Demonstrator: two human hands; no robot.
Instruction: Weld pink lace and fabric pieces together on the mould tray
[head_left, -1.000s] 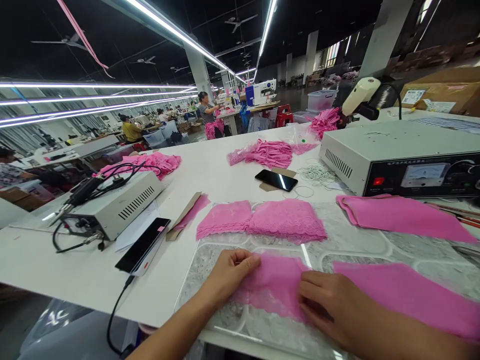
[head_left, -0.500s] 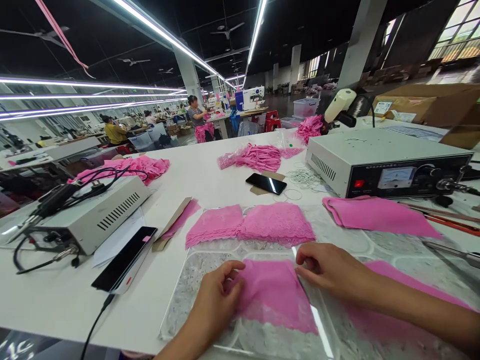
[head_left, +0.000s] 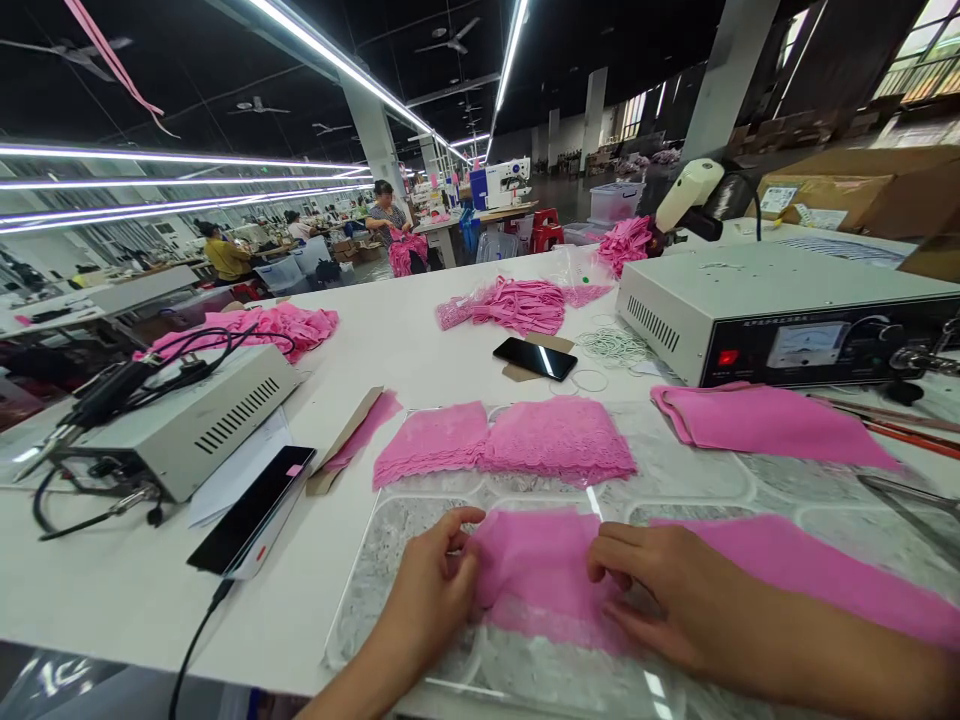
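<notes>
A: Hands first. What do we log?

B: Left hand (head_left: 431,590) is curled narrow and pinches the left edge of the pink lace piece (head_left: 536,575). Right hand (head_left: 660,590) is half-curled, with thumb and fingers on the right edge. We mark both as gripping it.

A: Where is the piece?

B: Flat on the clear sheet (head_left: 390,560), at the near edge of the white table (head_left: 420,340), between the two hands.

A: Counts?

B: We see two lace pieces side by side just beyond it, one (head_left: 431,440) touching the other (head_left: 559,440). One folded pink cloth (head_left: 765,425) lies to the right. One long pink strip (head_left: 787,565) runs under the right forearm. There are three pink heaps: left (head_left: 277,328), centre (head_left: 517,305), far (head_left: 626,242).

A: Machines, phones?

B: Two control boxes, left (head_left: 187,425) and right (head_left: 780,310). Two phones, the near one (head_left: 251,510) with a cable and the far one (head_left: 535,358) on cardboard. Beside that is a scatter of white elastic loops (head_left: 615,347), too many for us to count.

A: Containers?

B: One clear bin (head_left: 615,200) far back, and we cannot tell what is in it. One cardboard carton (head_left: 847,185) at right, inside hidden.
</notes>
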